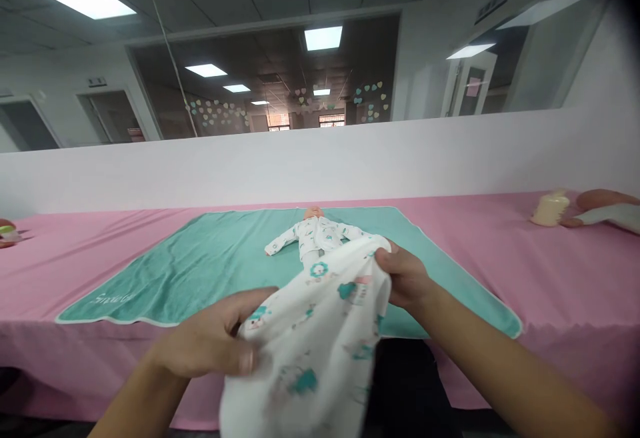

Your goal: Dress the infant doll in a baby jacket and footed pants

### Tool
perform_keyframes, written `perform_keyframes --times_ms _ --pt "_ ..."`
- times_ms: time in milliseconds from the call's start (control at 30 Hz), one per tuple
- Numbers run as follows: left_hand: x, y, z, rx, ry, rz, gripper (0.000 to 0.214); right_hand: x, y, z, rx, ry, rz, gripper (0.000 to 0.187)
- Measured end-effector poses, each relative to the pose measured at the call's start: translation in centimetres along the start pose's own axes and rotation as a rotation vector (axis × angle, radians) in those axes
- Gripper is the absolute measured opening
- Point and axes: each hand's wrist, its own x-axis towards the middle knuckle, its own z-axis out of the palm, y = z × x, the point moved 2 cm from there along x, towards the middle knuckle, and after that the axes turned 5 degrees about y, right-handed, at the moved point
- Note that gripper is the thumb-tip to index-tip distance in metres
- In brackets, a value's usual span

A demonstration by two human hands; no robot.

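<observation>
Between my hands hangs a white baby garment [325, 311] printed with teal and pink pictures; its lower part is blurred and runs out of the frame. My left hand [215, 338] grips its left side, thumb in front and fingers hidden in or behind the cloth. At the upper right corner, my right hand [405, 271] pinches the edge. Beyond the garment a baby doll [313, 228] lies on its back on a teal towel [200, 258], arms spread, in a white printed top. The garment covers the doll's lower part from view.
A pink cloth [475, 238] covers the table under the towel. A cream-coloured bottle [550, 208] stands at the far right, beside part of another doll [607, 208]. At the left edge lies a partly cut-off object [7, 231]. A white wall with a mirror [275, 78] rises behind the table.
</observation>
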Motion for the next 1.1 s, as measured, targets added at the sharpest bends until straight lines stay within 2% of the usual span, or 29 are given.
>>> perform_keyframes --times_ms 67,133,200,267,300,367,433,467,500,567,667,733,800,867,900,967,1033,1100 --pt "0.4 -1.1 -0.6 0.037 -0.016 -0.021 0.037 -0.3 0.6 -1.0 -0.021 -0.156 0.099 0.042" --pt "1.3 -1.5 -0.3 0.098 0.105 0.023 0.026 -0.6 1.6 -0.5 -0.209 -0.414 0.306 0.04" --pt "2.3 -1.4 0.7 0.185 0.234 0.045 0.021 -0.7 2.5 0.8 -0.362 -0.588 0.424 0.038" --pt "3.1 -1.1 1.8 0.275 0.282 0.036 0.016 -0.5 3.0 2.2 -0.366 -0.625 0.394 0.03" --pt "3.4 -0.9 2.1 0.3 0.265 0.04 0.015 -0.4 3.1 2.6 -0.325 -0.614 0.359 0.026" --pt "3.6 -1.0 2.1 0.298 0.107 0.027 0.016 -0.3 3.2 2.4 -0.196 -0.543 0.299 0.025" --pt "3.3 -1.9 1.4 0.242 -0.112 -0.054 0.022 -0.3 3.5 1.0 -0.021 -0.38 0.215 0.03" --pt "3.1 -2.5 0.9 0.197 -0.174 -0.095 0.024 -0.4 3.8 0.0 0.067 -0.286 0.168 0.035" --pt "3.0 -3.1 0.3 0.138 -0.177 -0.119 0.026 -0.4 4.2 -1.1 0.138 -0.201 0.129 0.04" --pt "3.1 -4.0 -0.5 -0.024 -0.018 -0.095 0.029 -0.5 5.4 -2.5 0.207 -0.142 0.118 0.046" --pt "3.9 -4.6 -0.6 -0.282 0.263 -0.004 0.037 -0.7 7.2 -2.9 0.096 -0.32 0.285 0.046" --pt "4.5 -4.7 0.0 -0.391 0.361 -0.005 0.041 -0.8 8.0 -2.5 -0.045 -0.415 0.409 0.047" --pt "5.0 -5.1 0.6 -0.45 0.436 -0.049 0.043 -0.7 8.3 -2.2 -0.115 -0.378 0.461 0.045" --pt "5.3 -5.9 1.3 -0.437 0.473 -0.107 0.044 -0.3 8.6 -2.2 -0.067 -0.219 0.432 0.042" --pt "5.5 -6.5 1.8 -0.401 0.437 -0.131 0.045 -0.1 8.9 -2.3 -0.024 -0.1 0.402 0.041" --pt "5.9 -8.0 3.1 -0.299 0.253 -0.171 0.047 0.5 9.8 -2.9 0.042 0.187 0.34 0.041" --pt "6.2 -9.4 4.5 -0.201 0.124 -0.158 0.046 0.9 11.2 -3.5 0.064 0.4 0.301 0.041" --pt "6.5 -10.6 5.2 -0.159 0.2 -0.12 0.043 1.1 12.8 -3.9 0.081 0.457 0.299 0.042"
